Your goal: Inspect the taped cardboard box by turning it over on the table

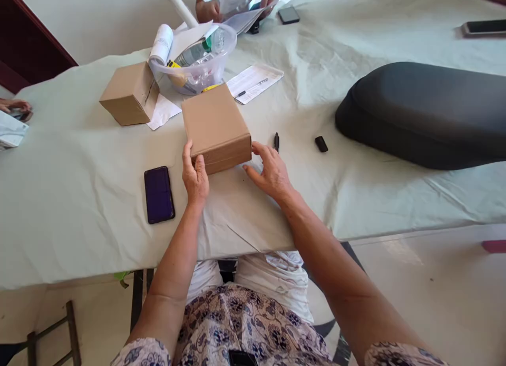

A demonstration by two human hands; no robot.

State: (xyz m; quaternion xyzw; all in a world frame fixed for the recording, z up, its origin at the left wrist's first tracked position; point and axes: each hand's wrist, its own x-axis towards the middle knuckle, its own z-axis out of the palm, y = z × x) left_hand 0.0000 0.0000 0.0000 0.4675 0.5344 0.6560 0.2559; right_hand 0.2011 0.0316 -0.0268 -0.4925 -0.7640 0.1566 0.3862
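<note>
A closed brown cardboard box (215, 118) lies on the cloth-covered table in front of me. My left hand (195, 176) is at its near left corner, with the thumb on the near side and the fingers along the left side. Beside the near right corner is my right hand (271, 171), its thumb and fingers apart; whether the fingertips touch the box is hard to see. A black pen (276, 142) lies just beyond the right hand. To the left of my left hand rests a dark phone (158, 194).
Behind the box stand a clear plastic basin (233, 42) with bottles and paper rolls, and another cardboard box (130, 95). A paper pad (256, 81) bears a pen. At right are a small black object (321, 144) and a black padded seat (427, 113). A person sits opposite holding papers (247, 18).
</note>
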